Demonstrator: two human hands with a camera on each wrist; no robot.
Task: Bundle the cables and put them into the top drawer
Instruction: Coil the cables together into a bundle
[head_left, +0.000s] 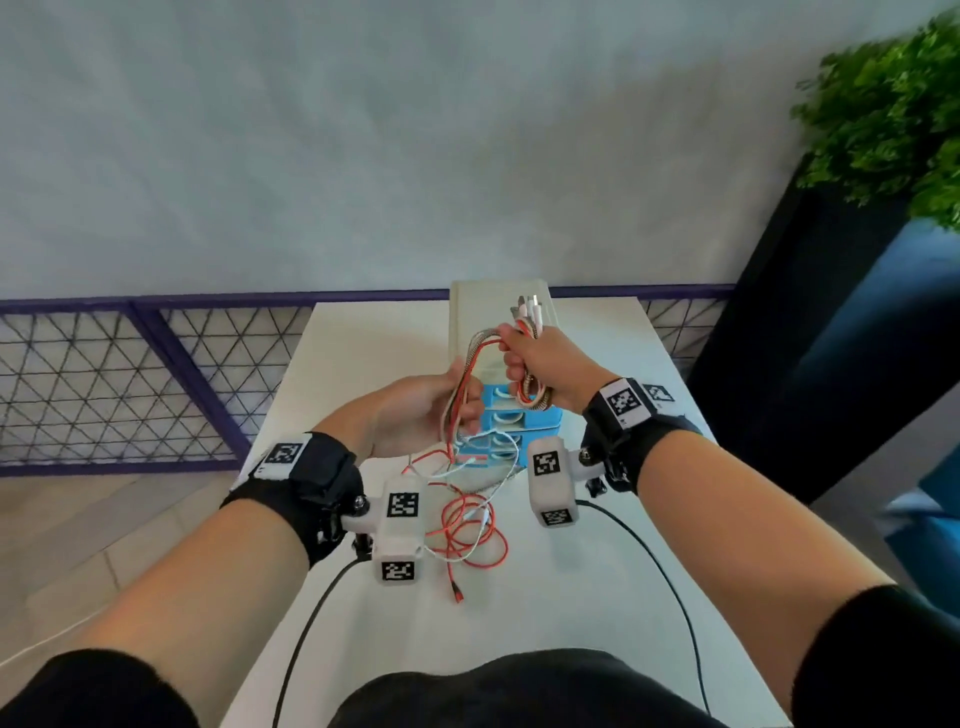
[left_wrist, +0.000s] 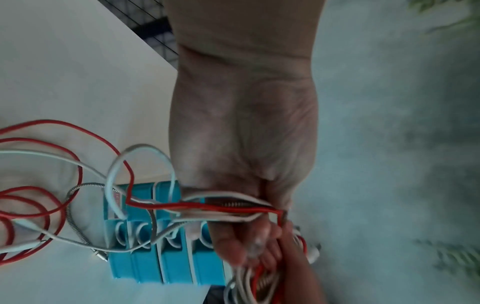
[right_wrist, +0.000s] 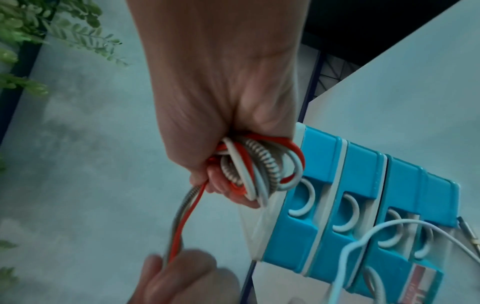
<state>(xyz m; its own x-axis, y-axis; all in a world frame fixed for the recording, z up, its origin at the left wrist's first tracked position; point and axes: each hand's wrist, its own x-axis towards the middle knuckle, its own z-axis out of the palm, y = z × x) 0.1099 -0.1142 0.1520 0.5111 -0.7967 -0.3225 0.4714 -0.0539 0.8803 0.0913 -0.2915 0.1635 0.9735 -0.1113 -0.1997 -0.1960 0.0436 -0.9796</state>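
Several cables (head_left: 470, 525), red, white and spring-wrapped, trail from both hands down onto the white table (head_left: 597, 597). My right hand (head_left: 540, 364) grips a folded bundle of them (right_wrist: 259, 164), plug ends sticking up above the fist. My left hand (head_left: 431, 410) holds the same strands (left_wrist: 228, 207) lower down, between thumb and fingers. Behind and under the hands stands a blue drawer unit (head_left: 514, 421) with white half-ring handles (right_wrist: 301, 203), all drawers pushed in. Both hands hover above it.
A pale flat box (head_left: 467, 312) lies behind the drawer unit at the table's far end. A purple mesh fence (head_left: 130, 384) runs on the left, a dark planter with green leaves (head_left: 893, 104) on the right. Black wrist-camera cords (head_left: 311, 613) hang over the near table.
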